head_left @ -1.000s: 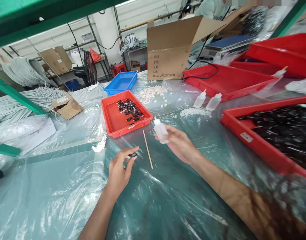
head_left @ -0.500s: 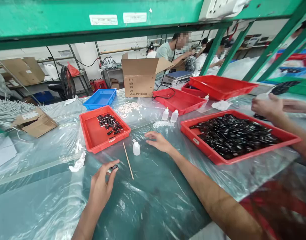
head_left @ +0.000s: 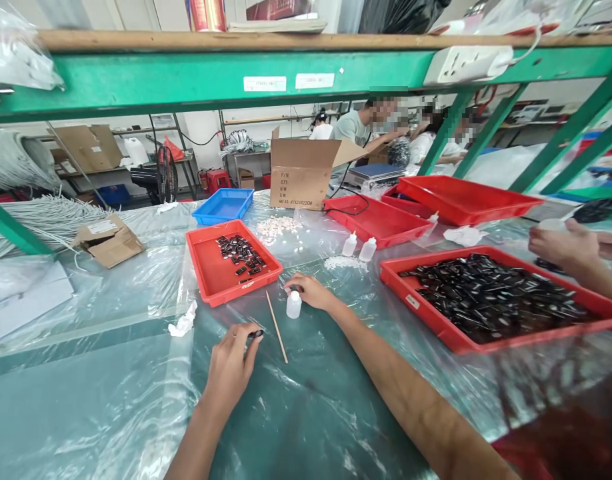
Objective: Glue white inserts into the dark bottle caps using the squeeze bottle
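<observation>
My left hand [head_left: 235,357] pinches a small black oval piece [head_left: 257,333] between thumb and fingertips, just above the plastic-covered table. My right hand [head_left: 309,291] is closed just behind a small white bottle [head_left: 293,306]. Something dark shows at its fingertips, too small to make out, and the bottle hides part of the fingers. Between my hands a thin wooden stick [head_left: 277,328] lies on the sheet. Beyond it sits a red tray [head_left: 200,257] with a group of black pieces [head_left: 242,254] towards its right side.
A large red tray [head_left: 397,289] heaped with black pieces stands at right, near another person's hands [head_left: 566,243]. Two dropper bottles [head_left: 367,249], pale small pieces [head_left: 277,228], crumpled tissue [head_left: 184,320], a blue tray [head_left: 223,207] and a carton [head_left: 302,175] surround the work area. A green shelf beam [head_left: 176,83] crosses above.
My right hand has moved in behind the white bottle, and its fingers have closed. My left hand still pinches the black piece. The view has tilted up and shifted left.
</observation>
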`<state>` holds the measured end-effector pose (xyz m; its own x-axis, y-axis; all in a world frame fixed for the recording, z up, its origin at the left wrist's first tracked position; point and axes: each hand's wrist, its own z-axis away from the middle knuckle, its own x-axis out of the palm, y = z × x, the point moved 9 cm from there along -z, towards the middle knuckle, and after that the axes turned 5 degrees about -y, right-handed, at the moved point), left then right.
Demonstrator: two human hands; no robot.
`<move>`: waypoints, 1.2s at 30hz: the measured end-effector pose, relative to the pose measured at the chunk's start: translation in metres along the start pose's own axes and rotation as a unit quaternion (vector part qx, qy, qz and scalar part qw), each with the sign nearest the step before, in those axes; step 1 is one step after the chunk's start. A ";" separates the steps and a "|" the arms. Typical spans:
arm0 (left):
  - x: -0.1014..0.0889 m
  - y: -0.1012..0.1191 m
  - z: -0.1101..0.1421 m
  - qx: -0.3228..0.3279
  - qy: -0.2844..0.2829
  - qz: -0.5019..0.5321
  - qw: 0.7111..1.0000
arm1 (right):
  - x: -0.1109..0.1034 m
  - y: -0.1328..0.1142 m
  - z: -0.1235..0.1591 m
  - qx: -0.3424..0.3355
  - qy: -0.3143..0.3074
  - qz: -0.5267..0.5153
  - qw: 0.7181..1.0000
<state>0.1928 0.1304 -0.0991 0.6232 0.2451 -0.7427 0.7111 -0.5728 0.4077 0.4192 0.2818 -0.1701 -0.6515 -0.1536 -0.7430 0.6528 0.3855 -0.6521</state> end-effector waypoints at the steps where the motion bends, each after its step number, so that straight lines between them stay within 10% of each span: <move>1: 0.000 0.000 0.000 0.000 -0.003 0.000 1.000 | 0.001 0.000 0.002 0.003 -0.003 0.008 1.000; 22: 0.001 0.003 0.002 -0.013 -0.018 0.021 1.000 | -0.020 0.014 0.042 0.053 0.073 0.025 0.996; 30: 0.007 0.009 0.005 -0.029 -0.028 0.044 0.998 | -0.049 -0.052 0.073 -0.063 0.110 -0.124 0.984; 36: 0.016 0.019 0.007 -0.035 -0.062 0.062 0.996 | -0.015 -0.117 0.091 -0.128 0.019 -0.331 0.935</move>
<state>0.2140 0.1177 -0.1067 0.6663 0.0748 -0.7420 0.6544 -0.5356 0.5337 0.3879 0.1560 -0.0968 -0.8967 -0.4040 -0.1807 -0.0083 0.4237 -0.9058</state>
